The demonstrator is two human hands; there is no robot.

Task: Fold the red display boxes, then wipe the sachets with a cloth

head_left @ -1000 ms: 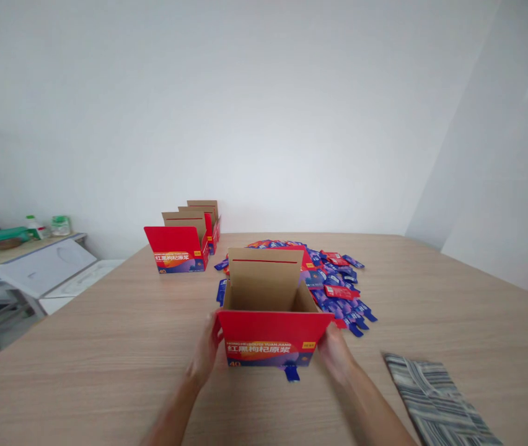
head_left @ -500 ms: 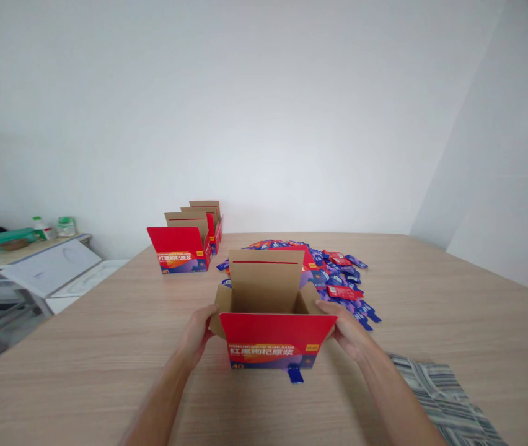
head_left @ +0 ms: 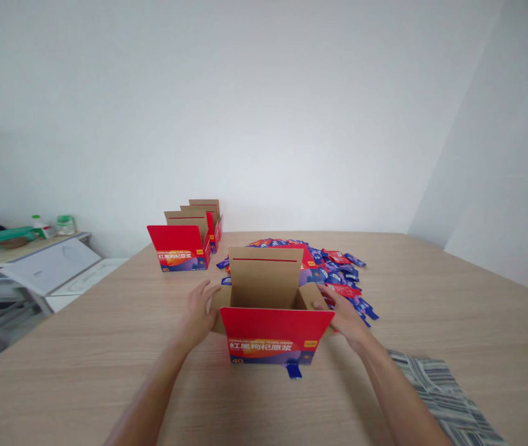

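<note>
An upright cardboard box (head_left: 271,341) stands in front of me, red and blue outside and brown inside, its top flaps standing up or spread outward. Beside its left side flap, my left hand (head_left: 200,314) has its fingers apart and curved. My right hand (head_left: 343,314) is at the right side flap with fingers stretched out; whether it touches the flap is hard to tell. A small dark blue sachet (head_left: 294,370) lies against the foot of the box's front. Behind the box, a heap of blue and red sachets (head_left: 336,272) spreads over the table, partly hidden.
Several similar open boxes (head_left: 178,248) stand in a row at the back left of the wooden table (head_left: 106,371). Another red box (head_left: 310,263) is partly hidden among the sachets. Striped cloth (head_left: 440,390) lies at the lower right. A side table (head_left: 22,244) holds containers.
My left hand has let go of the left side flap, its fingers opening and rising. My right hand's fingers have loosened at the right flap. The box stays in about the same place.
</note>
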